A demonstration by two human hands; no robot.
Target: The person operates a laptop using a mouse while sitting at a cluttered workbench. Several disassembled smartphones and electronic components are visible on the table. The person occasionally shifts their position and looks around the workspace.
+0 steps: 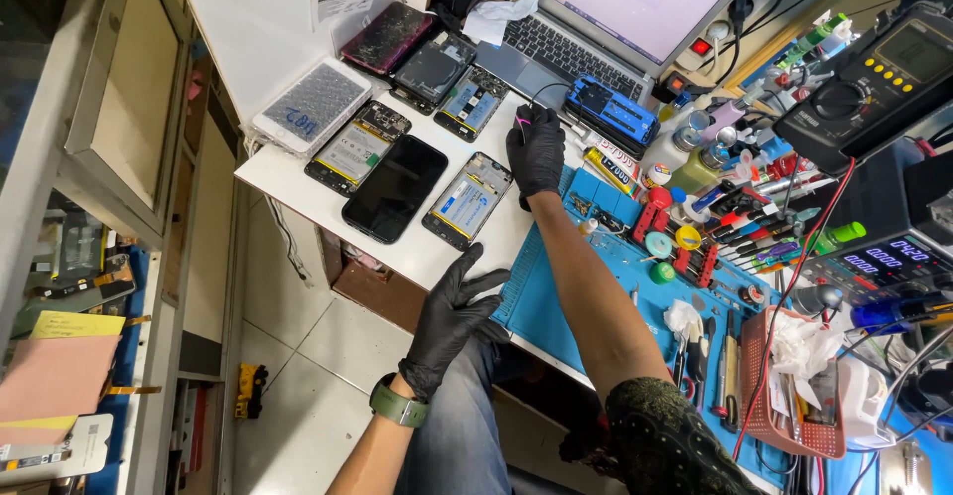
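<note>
Right hand (536, 147): black glove, fingers pinched on a thin pink tool (520, 124), held just above the white worktop (288, 172) near the blue mat (556, 296).
Left hand (452, 316): gloved, fingers spread wide, holding nothing, off the worktop's edge.
Phones (467, 200): opened, in rows, beside the right hand.

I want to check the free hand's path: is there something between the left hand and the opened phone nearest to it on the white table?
Nothing visible: the left hand hovers open off the table edge, with bare white table before the opened phone.
</note>
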